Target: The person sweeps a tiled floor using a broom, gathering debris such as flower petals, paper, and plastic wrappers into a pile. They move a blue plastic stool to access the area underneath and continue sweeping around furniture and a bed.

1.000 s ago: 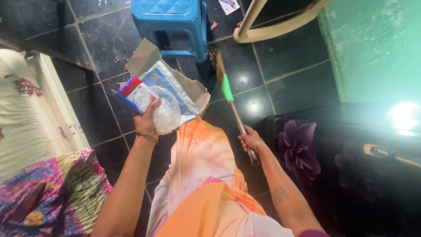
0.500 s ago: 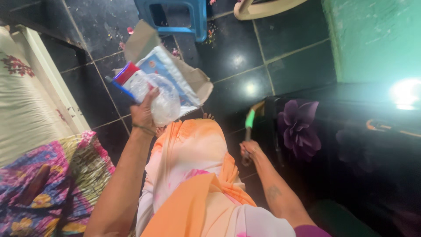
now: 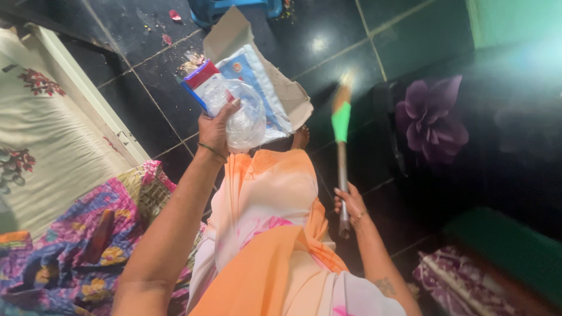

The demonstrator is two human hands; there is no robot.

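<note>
My left hand (image 3: 215,130) is raised in front of me and grips a bundle of rubbish (image 3: 246,96): a flat piece of brown cardboard, a blue and white plastic packet, a crumpled clear plastic bag and a red-capped item. My right hand (image 3: 350,204) holds the handle of a broom (image 3: 341,140), which has a green band near its blurred head. The broom points away from me over the dark tiled floor (image 3: 328,52). My bare foot (image 3: 300,138) shows below the cardboard. I wear an orange and pink garment (image 3: 269,222).
A bed with a cream flowered sheet (image 3: 47,146) and a multicoloured quilt (image 3: 70,251) lies to the left. A black cloth with purple flowers (image 3: 430,120) covers furniture on the right. A blue plastic stool (image 3: 234,7) stands ahead. Small scraps (image 3: 170,38) litter the floor. Green wall at top right.
The view has swung left and down. The broom has lifted from low beside the black furniture to pointing straight ahead. My left hand still holds the bundle, now higher in view.
</note>
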